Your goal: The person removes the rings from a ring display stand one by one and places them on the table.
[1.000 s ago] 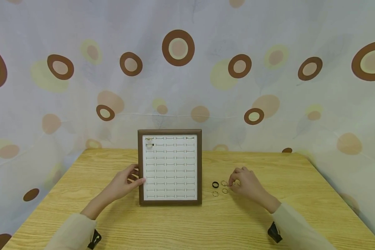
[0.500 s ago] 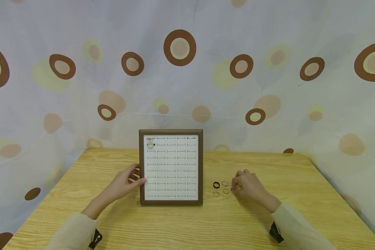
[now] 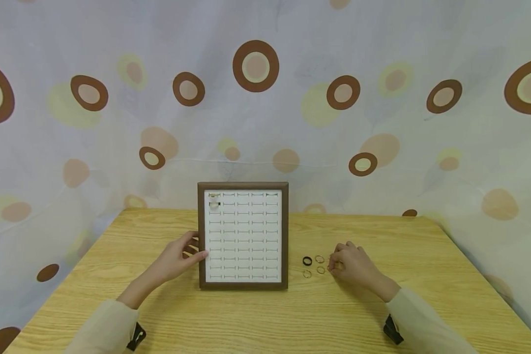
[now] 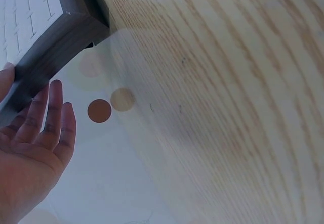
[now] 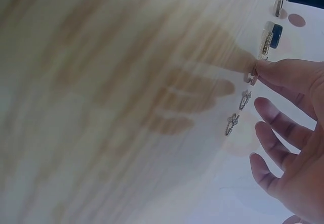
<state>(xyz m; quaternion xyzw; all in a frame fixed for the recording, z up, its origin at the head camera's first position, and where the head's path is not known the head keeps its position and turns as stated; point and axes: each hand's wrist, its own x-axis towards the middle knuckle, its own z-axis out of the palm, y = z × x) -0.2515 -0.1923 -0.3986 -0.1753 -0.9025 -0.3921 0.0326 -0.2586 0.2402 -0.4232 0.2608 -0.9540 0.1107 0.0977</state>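
My left hand [image 3: 177, 258] holds the left edge of a brown-framed ring display board [image 3: 243, 236], thumb on the front, fingers at the side and behind. Two rings [image 3: 214, 200] sit in its white slotted face at upper left. On the table to the right, my right hand [image 3: 356, 265] pinches a small ring [image 5: 252, 77] between thumb and forefinger; the other fingers are spread. Beside it lie a black ring [image 3: 307, 261] and several thin gold-toned rings [image 3: 320, 270]. Two jewelled rings [image 5: 232, 124] show below the fingertips in the right wrist view, hidden by the hand in the head view.
The wooden table [image 3: 248, 319] carries the board near its middle. Behind it and at both sides hangs a pale curtain [image 3: 265, 123] with brown and yellow circles. Dark straps [image 3: 394, 329] hang from both sleeves.
My right hand has drawn slightly right, away from the upper gold-toned ring, and stays low over the table. My left hand keeps its hold on the board. The head view has shifted a little.
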